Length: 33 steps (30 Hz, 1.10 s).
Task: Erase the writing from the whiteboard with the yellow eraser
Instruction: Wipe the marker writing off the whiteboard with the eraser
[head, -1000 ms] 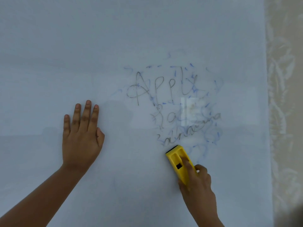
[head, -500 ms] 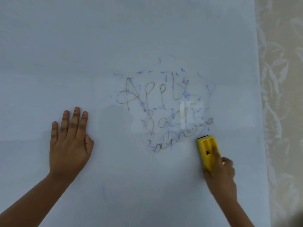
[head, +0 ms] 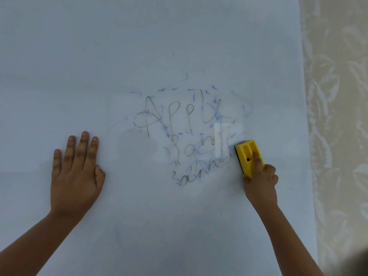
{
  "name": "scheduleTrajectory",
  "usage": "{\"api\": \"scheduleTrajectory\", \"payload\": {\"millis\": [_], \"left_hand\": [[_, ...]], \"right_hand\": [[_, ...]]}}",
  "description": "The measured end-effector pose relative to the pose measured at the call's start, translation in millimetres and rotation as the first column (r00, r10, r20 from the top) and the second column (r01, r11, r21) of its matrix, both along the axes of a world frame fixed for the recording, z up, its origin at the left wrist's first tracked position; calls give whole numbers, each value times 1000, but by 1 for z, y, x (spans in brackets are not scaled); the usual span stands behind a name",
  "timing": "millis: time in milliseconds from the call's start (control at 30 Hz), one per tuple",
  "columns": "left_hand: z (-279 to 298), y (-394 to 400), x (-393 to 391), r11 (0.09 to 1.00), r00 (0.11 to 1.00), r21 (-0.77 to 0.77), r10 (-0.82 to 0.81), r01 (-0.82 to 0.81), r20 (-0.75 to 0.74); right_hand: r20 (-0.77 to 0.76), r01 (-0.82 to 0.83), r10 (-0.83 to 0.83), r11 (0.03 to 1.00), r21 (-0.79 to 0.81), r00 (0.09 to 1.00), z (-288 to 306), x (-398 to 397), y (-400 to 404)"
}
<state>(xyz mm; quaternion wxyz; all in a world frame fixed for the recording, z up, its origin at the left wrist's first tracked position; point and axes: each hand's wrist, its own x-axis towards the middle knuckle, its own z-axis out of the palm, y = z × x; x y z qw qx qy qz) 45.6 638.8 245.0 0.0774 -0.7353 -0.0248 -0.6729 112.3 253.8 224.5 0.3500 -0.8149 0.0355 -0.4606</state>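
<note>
The whiteboard (head: pixel 139 46) fills most of the head view. Faded grey writing (head: pixel 183 136) in three lines sits at its middle, ringed by small blue marker flecks. My right hand (head: pixel 260 184) grips the yellow eraser (head: pixel 248 154), pressed flat on the board over the right end of the lowest line, just right of the middle line. The end of the lowest line is hidden under the eraser. My left hand (head: pixel 76 172) lies flat on the board, fingers together, well left of the writing, holding nothing.
The whiteboard's right edge (head: pixel 302 116) runs top to bottom. Beyond it hangs a beige curtain (head: pixel 338 116) with a leaf pattern. A pale rectangular reflection (head: pixel 227 140) lies on the board beside the eraser.
My right hand has slid the eraser from below the writing rightward, then up onto the right end of the lowest line. The left hand has stayed flat on the board.
</note>
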Motion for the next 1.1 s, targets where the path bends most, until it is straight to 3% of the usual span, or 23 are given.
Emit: {"api": "scheduleTrajectory", "payload": {"millis": [167, 300, 367, 533, 633, 733, 833, 967, 1100], "left_hand": [[0, 0, 0, 1000, 1000, 4, 9, -9, 4], [0, -1, 1, 1000, 1000, 4, 7, -7, 8], [0, -1, 0, 1000, 1000, 5, 7, -7, 5], [0, -4, -3, 1000, 1000, -2, 8, -8, -7], [-1, -7, -4, 1000, 1000, -8, 6, -6, -19], [0, -4, -5, 1000, 1000, -10, 6, -6, -26], [1, -4, -5, 1000, 1000, -9, 6, -6, -26], [1, -5, -6, 1000, 1000, -7, 12, -13, -27], [1, -3, -6, 1000, 999, -13, 12, -13, -34]], "right_hand": [[62, -15, 29, 975, -222, 998, -33, -10, 19], [-26, 19, -19, 1000, -8, 999, 2, 2, -11], [2, 20, -20, 1000, 4, 1000, 28, 1, 1], [118, 41, -14, 973, -229, 993, 11, -16, 49], [53, 48, -42, 991, -126, 998, 5, -10, 22], [18, 74, -75, 997, 34, 997, 42, -1, 12], [85, 84, -79, 995, -59, 993, 61, -9, 44], [120, 19, 8, 974, -224, 993, 23, -14, 56], [-3, 16, -16, 1000, 16, 1000, 38, 3, -1]]}}
